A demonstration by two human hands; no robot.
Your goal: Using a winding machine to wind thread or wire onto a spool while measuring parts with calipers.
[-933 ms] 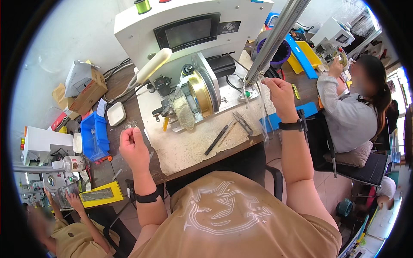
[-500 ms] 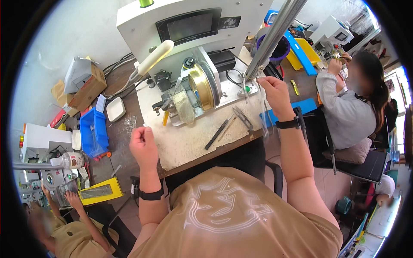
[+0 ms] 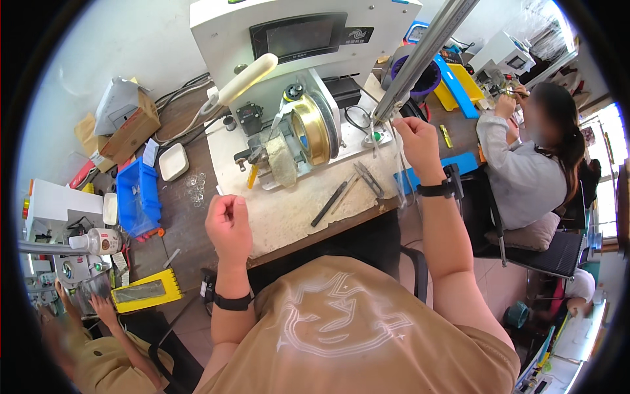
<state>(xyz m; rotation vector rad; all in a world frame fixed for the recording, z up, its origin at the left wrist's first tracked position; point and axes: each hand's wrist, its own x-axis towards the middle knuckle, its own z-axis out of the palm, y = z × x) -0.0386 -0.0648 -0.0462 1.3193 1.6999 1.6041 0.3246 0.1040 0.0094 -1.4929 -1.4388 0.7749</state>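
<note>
- On my feed the left hand [image 3: 230,230] is up over the near left corner of the cream sheet [image 3: 282,230], fingers curled in and thumb laid against the forefinger; the grip is narrow, and whether something thin is caught in it I cannot tell
- I see the right hand [image 3: 418,146] raised at the foot of the metal post [image 3: 426,56], thumb and forefinger brought together; such a fine pinch would suit something thread-like, but I can make out nothing for certain between the tips
- A clear strip [image 3: 401,187] hangs just beside the right wrist; I cannot tell if it joins the fingers
- The gold wheel [image 3: 317,131], mounted on the white machine [image 3: 230,29], stands beyond and between both hands, probably so that either side can reach it
- I read the cream sheet as a cover for the dark tabletop, a pale ground where small parts would show up
- Snips [image 3: 369,180] and a black-handled tool [image 3: 329,204] lie near the front edge, I suppose to be within easy reach
- Left of the sheet I have small clear rings [image 3: 195,190] loose on the wood, with a blue bin [image 3: 143,225] beyond them, likely set aside to leave the middle to the hands
</note>
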